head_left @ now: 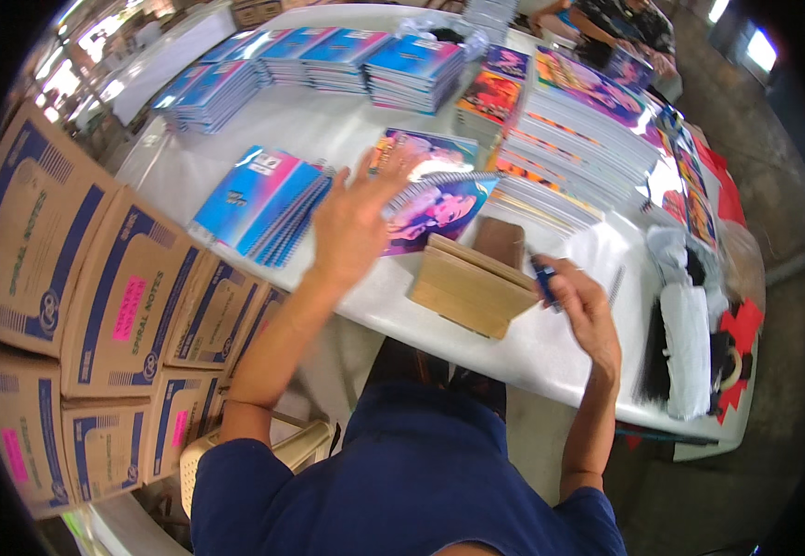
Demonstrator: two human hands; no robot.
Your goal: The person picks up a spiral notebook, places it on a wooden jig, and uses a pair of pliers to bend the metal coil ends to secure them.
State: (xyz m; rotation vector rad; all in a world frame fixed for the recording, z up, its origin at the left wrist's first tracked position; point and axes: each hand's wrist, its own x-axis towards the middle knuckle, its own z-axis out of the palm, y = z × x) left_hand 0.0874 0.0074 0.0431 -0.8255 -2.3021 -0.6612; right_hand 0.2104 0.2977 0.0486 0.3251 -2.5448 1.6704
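Note:
My left hand (358, 222) is somewhat blurred, with its fingers stretched out over the left edge of a spiral notebook (439, 211) with a purple illustrated cover. I cannot tell whether the fingertips touch it. Behind it lies another purple-and-yellow cover (425, 146), partly hidden by the hand. My right hand (583, 310) is closed around a small dark blue hand tool (545, 280), its tip pointing up and left. Just left of that tool stands a small brown cardboard box (472, 289) at the table's near edge. A dark brown piece (500, 241) is right behind the box.
Blue-and-pink spiral notebooks (259, 199) are piled left of my left hand, with more stacks (412, 69) at the back. Tall illustrated-notebook stacks (578, 139) stand right. Cartons (124, 306) line the left side. White plastic bundles (685, 347) lie at right. Another person (639, 32) sits across the table.

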